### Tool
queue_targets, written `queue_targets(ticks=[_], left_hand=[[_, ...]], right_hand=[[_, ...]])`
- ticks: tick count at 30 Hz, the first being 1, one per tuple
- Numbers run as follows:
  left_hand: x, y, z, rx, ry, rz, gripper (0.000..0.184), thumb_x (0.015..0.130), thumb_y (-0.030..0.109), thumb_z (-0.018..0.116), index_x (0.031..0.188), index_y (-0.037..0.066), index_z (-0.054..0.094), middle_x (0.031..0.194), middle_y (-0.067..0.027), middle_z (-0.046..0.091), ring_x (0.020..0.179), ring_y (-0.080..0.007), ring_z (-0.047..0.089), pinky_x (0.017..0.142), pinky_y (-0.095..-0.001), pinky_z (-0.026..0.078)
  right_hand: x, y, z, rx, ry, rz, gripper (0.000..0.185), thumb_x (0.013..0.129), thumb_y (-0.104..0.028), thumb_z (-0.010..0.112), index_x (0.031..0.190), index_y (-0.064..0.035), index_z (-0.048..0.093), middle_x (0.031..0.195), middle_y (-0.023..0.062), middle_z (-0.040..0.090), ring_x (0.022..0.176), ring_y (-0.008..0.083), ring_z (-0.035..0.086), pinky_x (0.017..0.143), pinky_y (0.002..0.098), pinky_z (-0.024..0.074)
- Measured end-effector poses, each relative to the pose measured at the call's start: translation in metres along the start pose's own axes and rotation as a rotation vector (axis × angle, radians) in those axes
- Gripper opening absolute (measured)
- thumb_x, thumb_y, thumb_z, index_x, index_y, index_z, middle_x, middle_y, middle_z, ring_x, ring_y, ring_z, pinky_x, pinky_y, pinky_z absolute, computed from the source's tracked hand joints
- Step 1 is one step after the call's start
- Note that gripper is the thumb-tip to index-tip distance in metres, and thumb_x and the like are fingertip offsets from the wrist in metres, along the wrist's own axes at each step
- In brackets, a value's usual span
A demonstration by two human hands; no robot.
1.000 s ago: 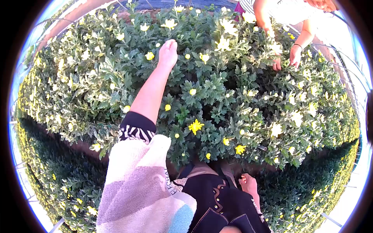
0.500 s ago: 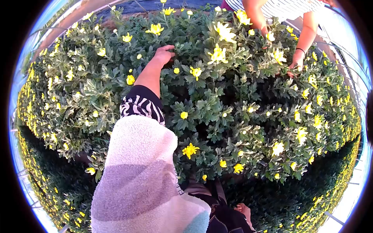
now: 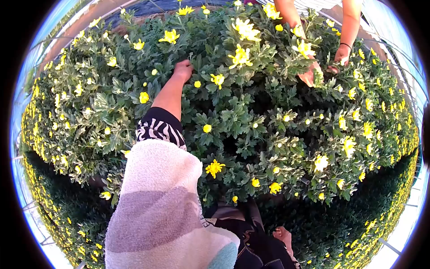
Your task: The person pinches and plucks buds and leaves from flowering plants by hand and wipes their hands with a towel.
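Green plants: all around the left hand, which touches their upper foliage.
Left grip: curled inward; whether it holds anything, I cannot tell.
Yellow bud: near that hand, to its right.
Right hand: well apart from the left, fingers bent, hold unclear.

Green foliage bears yellow flowers, beside a plush cloth banded white, mauve-grey and pale blue, a zebra-striped cuff edged in black, a black garment with tan stitching, and a co-worker's white top, apparently finely striped.
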State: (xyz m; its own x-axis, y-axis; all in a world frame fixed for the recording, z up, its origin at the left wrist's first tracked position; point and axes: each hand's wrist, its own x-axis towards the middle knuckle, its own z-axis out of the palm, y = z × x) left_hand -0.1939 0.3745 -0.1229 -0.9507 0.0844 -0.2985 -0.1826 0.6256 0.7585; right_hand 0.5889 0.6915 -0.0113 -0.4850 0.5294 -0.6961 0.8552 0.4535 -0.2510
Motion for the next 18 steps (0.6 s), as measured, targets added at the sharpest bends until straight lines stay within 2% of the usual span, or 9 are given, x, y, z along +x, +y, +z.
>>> queue_targets(ticks=[2,5,7,10,12,13,15,17,18], left_hand=[[0.011,-0.023,0.009,0.059,-0.024,-0.073,0.028,0.083,0.022,0.073,0.105,0.006,0.069,0.101,-0.0105,0.071,0.093,-0.0215,0.067,0.082,-0.0333,0.05],[0.001,-0.027,0.009,0.572,-0.024,-0.055,0.029,0.081,0.026,0.074,0.105,0.009,0.072,0.106,-0.0113,0.072,0.102,-0.0239,0.067,0.086,-0.0337,0.051],[-0.018,-0.001,0.005,1.114,-0.224,-0.036,0.028,0.081,0.024,0.073,0.107,0.011,0.073,0.11,-0.0101,0.071,0.109,-0.0233,0.066,0.089,-0.0348,0.052],[0.006,-0.018,0.001,0.849,-0.221,-0.187,0.033,0.083,0.025,0.07,0.112,0.01,0.072,0.119,-0.0087,0.068,0.111,-0.0237,0.065,0.089,-0.0366,0.052],[-0.025,0.023,-0.017,1.297,-0.339,0.153,0.027,0.089,0.02,0.057,0.107,0.004,0.071,0.124,-0.0136,0.065,0.116,-0.0279,0.062,0.093,-0.0405,0.05],[-0.016,0.009,-0.012,1.297,-0.333,0.146,0.027,0.089,0.02,0.057,0.107,0.004,0.071,0.124,-0.0136,0.065,0.116,-0.0279,0.062,0.093,-0.0405,0.05],[0.015,-0.033,0.004,0.448,0.142,0.144,0.027,0.092,0.018,0.051,0.107,0.006,0.069,0.124,-0.018,0.063,0.116,-0.0317,0.06,0.096,-0.0439,0.048],[-0.006,-0.017,-0.015,0.597,0.169,0.35,0.027,0.093,0.021,0.052,0.114,0.01,0.065,0.121,-0.0196,0.063,0.111,-0.0346,0.061,0.095,-0.0456,0.048],[-0.049,0.025,-0.03,0.423,0.294,0.28,0.028,0.093,0.022,0.053,0.116,0.01,0.064,0.119,-0.0192,0.062,0.109,-0.0344,0.062,0.093,-0.0457,0.048]], right_hand=[[-0.003,0.006,0.003,0.028,-0.004,0.024,0.024,0.074,-0.02,0.072,0.093,-0.0053,0.068,0.074,0.0115,0.071,0.073,0.0258,0.072,0.066,0.0354,0.0559],[-0.003,0.017,0.009,-0.02,0.03,-0.014,0.023,0.074,-0.022,0.071,0.091,-0.0064,0.068,0.071,0.0115,0.069,0.07,0.0258,0.071,0.063,0.0355,0.0555],[-0.004,0.017,0.01,-0.004,0.043,-0.029,0.022,0.073,-0.023,0.071,0.089,-0.0075,0.069,0.069,0.0115,0.068,0.068,0.0263,0.071,0.062,0.0357,0.0551],[-0.004,0.017,0.007,-0.005,0.051,-0.016,0.023,0.073,-0.023,0.071,0.089,-0.0075,0.068,0.069,0.0117,0.068,0.068,0.0271,0.071,0.061,0.036,0.055],[-0.005,0.016,0.007,-0.125,0.116,-0.056,0.022,0.073,-0.025,0.071,0.088,-0.008,0.069,0.067,0.0119,0.068,0.068,0.0279,0.071,0.061,0.036,0.0553],[-0.005,0.019,0.006,-0.126,0.114,-0.064,0.022,0.073,-0.025,0.071,0.088,-0.008,0.069,0.067,0.0119,0.068,0.068,0.0279,0.071,0.061,0.036,0.0553],[-0.001,0.027,0.003,-0.137,0.083,-0.103,0.023,0.074,-0.02,0.07,0.092,-0.005,0.068,0.074,0.0139,0.069,0.069,0.029,0.071,0.064,0.0361,0.0559],[-0.003,-0.023,-0.02,-0.027,0.119,-0.167,0.024,0.075,-0.016,0.07,0.095,-0.003,0.067,0.08,0.0148,0.069,0.07,0.0283,0.07,0.065,0.0357,0.056],[-0.001,-0.057,-0.037,0.081,0.149,-0.22,0.026,0.075,-0.012,0.07,0.099,-0.0011,0.066,0.086,0.0157,0.069,0.071,0.0277,0.07,0.067,0.0353,0.0562]])
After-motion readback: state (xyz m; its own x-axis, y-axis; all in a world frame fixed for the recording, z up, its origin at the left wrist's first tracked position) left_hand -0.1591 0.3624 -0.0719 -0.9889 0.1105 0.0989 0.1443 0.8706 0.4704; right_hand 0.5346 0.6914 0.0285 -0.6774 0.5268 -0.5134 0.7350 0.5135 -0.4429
